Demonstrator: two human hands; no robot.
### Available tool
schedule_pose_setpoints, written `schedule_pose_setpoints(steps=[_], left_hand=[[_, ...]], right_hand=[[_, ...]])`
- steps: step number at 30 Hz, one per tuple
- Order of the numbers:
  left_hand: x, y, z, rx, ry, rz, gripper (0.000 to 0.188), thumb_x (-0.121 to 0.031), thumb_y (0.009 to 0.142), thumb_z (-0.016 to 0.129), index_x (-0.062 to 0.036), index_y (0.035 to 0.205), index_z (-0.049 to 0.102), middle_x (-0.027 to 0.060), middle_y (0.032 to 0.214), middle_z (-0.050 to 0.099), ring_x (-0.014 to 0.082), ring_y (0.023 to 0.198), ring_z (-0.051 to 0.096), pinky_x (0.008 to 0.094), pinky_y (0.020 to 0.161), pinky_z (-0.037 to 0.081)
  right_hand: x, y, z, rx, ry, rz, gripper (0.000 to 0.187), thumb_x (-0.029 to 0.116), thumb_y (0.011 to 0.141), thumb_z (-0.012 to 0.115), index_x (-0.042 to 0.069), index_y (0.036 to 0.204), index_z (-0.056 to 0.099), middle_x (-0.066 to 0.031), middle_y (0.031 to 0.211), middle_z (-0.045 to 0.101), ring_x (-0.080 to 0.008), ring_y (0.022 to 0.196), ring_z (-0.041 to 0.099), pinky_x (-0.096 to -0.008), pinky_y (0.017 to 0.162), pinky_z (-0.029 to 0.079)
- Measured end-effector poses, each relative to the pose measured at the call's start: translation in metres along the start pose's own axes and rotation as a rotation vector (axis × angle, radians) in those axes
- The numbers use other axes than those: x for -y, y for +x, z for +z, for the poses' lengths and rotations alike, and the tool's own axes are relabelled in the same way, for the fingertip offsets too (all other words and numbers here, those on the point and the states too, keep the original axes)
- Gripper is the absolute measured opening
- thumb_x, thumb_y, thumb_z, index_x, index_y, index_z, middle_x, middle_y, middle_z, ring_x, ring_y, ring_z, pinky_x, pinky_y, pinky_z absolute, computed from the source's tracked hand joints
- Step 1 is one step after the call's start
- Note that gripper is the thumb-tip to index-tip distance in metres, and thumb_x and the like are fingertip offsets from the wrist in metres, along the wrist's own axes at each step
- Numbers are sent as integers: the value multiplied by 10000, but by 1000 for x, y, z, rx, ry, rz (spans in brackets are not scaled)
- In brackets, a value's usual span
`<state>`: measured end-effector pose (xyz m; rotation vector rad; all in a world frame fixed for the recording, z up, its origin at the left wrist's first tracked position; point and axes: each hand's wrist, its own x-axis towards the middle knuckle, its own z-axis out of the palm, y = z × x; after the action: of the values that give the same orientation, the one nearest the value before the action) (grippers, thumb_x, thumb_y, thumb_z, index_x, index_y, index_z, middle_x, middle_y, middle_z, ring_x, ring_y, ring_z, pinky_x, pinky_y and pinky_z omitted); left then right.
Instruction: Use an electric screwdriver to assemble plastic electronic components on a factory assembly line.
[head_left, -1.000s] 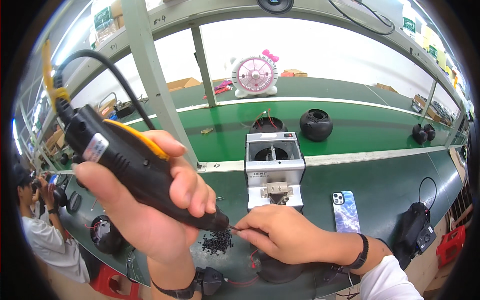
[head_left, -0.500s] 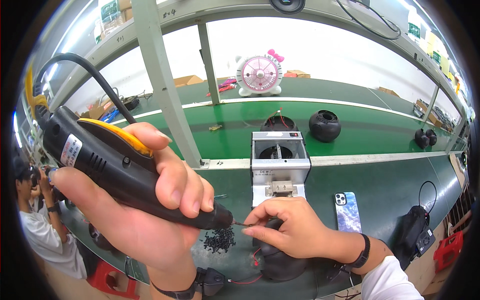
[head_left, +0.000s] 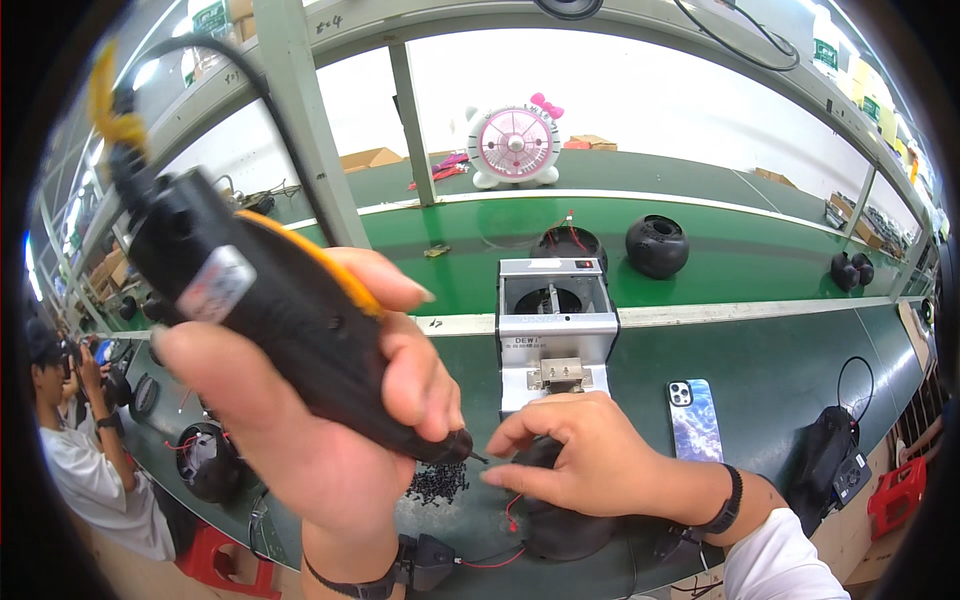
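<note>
My left hand (head_left: 310, 450) is wrapped round a black and orange electric screwdriver (head_left: 285, 325), its bit angled down to the right. The bit tip sits close to the fingertips of my right hand (head_left: 595, 450). There the thumb and index finger are apart, with nothing visible between them. Beneath my right hand is a rounded black plastic housing (head_left: 565, 530), partly covered, with a red wire and connector beside it. A pile of small black screws (head_left: 435, 485) lies under the screwdriver's nose. Behind my right hand stands a grey and silver screw feeder (head_left: 560, 330).
A phone (head_left: 693, 420) lies right of the feeder, and a black bag-like item (head_left: 820, 460) farther right. Round black housings (head_left: 657, 247) sit on the green belt (head_left: 460, 270). A pink and white fan (head_left: 515, 145) stands behind. A shelf post (head_left: 305, 130) rises at left; a person (head_left: 95, 470) is beyond.
My right thumb and index finger have parted from their pinch at the bit. The screwdriver has tilted more steeply, its rear end moving up and right.
</note>
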<state>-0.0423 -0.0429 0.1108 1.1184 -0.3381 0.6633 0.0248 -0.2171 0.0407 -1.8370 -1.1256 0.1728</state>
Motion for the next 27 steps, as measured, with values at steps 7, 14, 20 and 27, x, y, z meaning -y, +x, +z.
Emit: schedule_pose_setpoints(steps=[7,14,20,27], left_hand=[[4,3,-6,56,-3,46,890,-897,868,392,-55,1109,550,-26,607,536,103,443,515,279,438,439],[-36,-17,10,161,38,56,492,-536,1072,382,-63,1188,446,4,659,488,138,468,471,343,472,460],[3,3,-19,695,-218,4,832,-696,749,721,-63,1253,524,29,831,572,221,688,578,405,665,494],[-5,-6,2,623,12,-54,1015,-888,721,619,-81,1322,490,17,824,565,201,660,558,396,673,483]], right_hand=[[4,-18,8,102,-335,-555,264,230,758,777,95,769,551,-32,757,594,-270,730,624,-403,671,490],[38,-48,18,184,-403,-792,194,196,701,664,95,732,501,-43,693,518,-233,682,621,-335,751,584],[23,-55,30,33,-378,-779,158,163,700,641,81,701,506,-59,679,518,-232,676,613,-345,775,585],[22,-50,25,77,-324,-776,157,208,678,612,71,662,537,-61,688,547,-237,709,607,-351,781,555]])
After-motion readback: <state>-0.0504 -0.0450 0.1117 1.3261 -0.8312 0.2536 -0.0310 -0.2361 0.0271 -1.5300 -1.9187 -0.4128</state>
